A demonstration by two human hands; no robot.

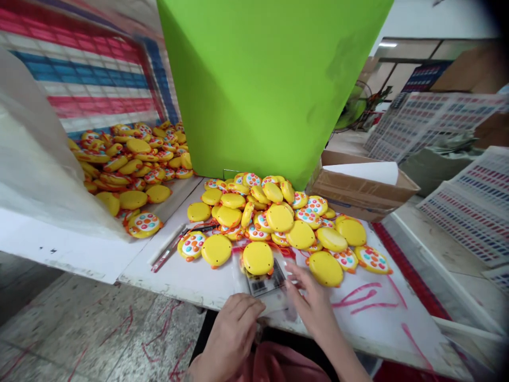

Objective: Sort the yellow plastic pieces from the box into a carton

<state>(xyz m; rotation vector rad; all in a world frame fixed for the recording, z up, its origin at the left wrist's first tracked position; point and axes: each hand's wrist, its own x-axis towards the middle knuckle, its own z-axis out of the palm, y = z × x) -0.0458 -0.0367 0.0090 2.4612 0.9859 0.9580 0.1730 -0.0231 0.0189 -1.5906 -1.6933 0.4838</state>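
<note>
A round yellow plastic toy [257, 258] lies back side up in front of me, with small dark holes near its rim. Under and beside it are a clear plastic bag [283, 306] and a dark printed piece [265, 283]. My left hand [237, 321] is at the table's front edge by the bag, its fingers curled together; what they hold, if anything, is hidden. To the right of the bag, my right hand [308, 297] has its thumb and fingers apart, close to the bag's edge. Behind both hands spreads a pile of yellow toys [279, 218], some showing colourful dotted fronts.
A tall green panel [262, 85] stands behind the pile. At left, more yellow toys [133, 199] spill from a striped woven sack [99, 79]. Pens [169, 250] lie left of the pile. A cardboard box [363, 185] is at right, and red strings [363, 300] lie on the table.
</note>
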